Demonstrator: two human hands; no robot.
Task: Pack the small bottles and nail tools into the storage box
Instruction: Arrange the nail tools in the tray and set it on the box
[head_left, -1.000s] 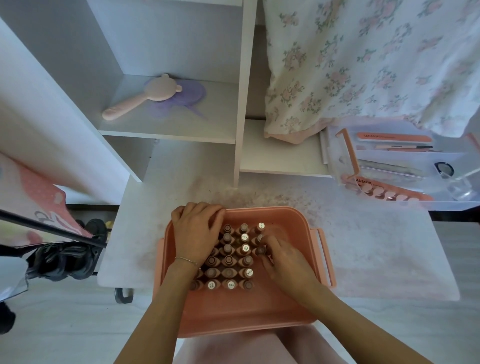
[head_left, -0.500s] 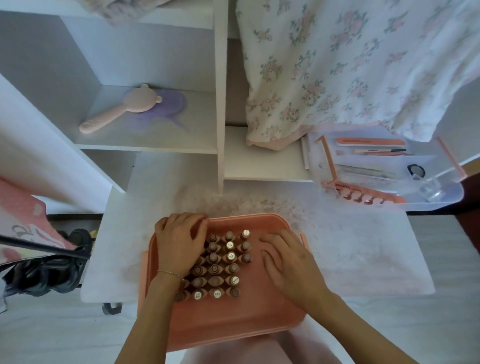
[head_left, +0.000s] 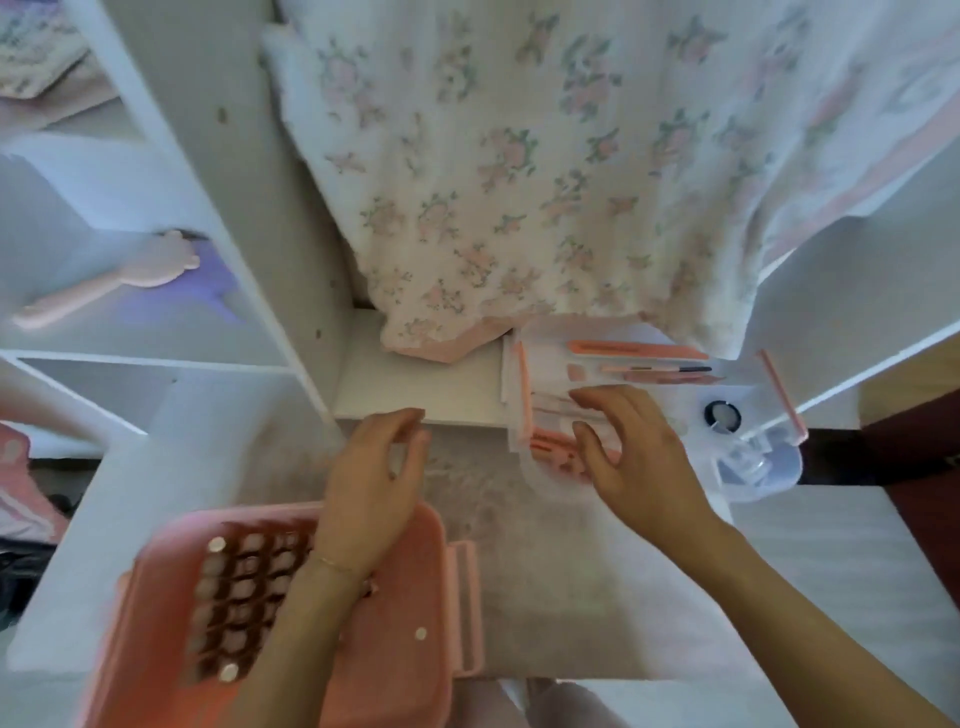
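The pink storage box (head_left: 405, 597) sits at the near left of the tabletop (head_left: 545, 571), and its small bottles (head_left: 234, 597) stand upright in tight rows in its left half, caps up; its right half shows bare pink floor. The nail tools lie well apart from it, in a clear plastic tray (head_left: 753, 467) at the far right: a long coral nail file (head_left: 636, 349) and a thin brush-like tool (head_left: 657, 370) rest along the tray's far side, both with their long axis running left to right, and a coral strip of nail tips (head_left: 550, 449) lies at its near-left corner. The right hand (head_left: 639, 457) is over that corner, fingers spread and slightly bent, its grip released and holding nothing; whether the fingertips touch the tray is lost in blur. The left hand (head_left: 374, 483) hovers over the box's far edge, fingers loosely curved, also holding nothing. So the tools lie to the far right of both hands, and the right hand is clearly nearer. By my reading, the coming move is to take hold of the tray or a tool with that hand and bring it near-left toward the box's free half.
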